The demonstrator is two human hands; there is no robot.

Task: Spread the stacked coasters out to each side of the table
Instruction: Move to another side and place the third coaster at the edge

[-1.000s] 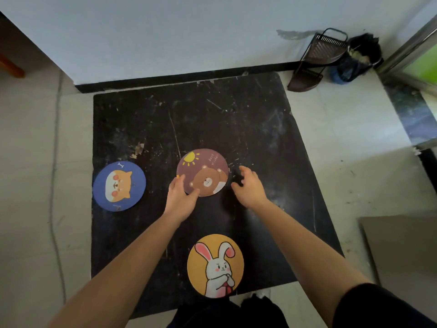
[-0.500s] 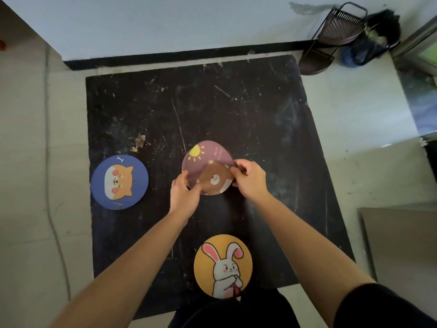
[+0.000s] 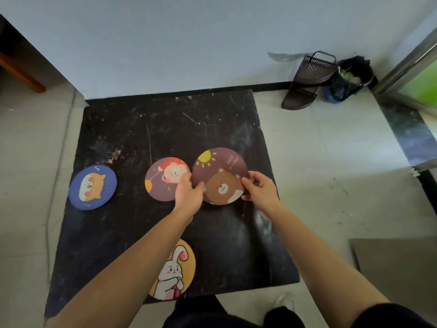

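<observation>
A brown bear coaster (image 3: 220, 174) with a yellow sun is lifted above the black table (image 3: 165, 129), right of centre. My left hand (image 3: 189, 195) pinches its left edge and my right hand (image 3: 260, 188) pinches its right edge. Just left of it a purple coaster (image 3: 163, 181) with a red-haired figure lies flat on the table, partly under my left hand. A blue fox coaster (image 3: 92, 187) rests at the table's left side. An orange rabbit coaster (image 3: 175, 273) lies at the near edge, partly behind my left forearm.
The table is a low, scratched black square on a pale tiled floor. A white wall runs along its far edge. A dark corner rack (image 3: 307, 81) and a bag (image 3: 347, 79) stand at the back right. A grey board (image 3: 397, 266) lies on the floor to the right.
Both hands took hold of the bear coaster, lifted it off the stack and carried it to the right. The purple coaster beneath it has come into view.
</observation>
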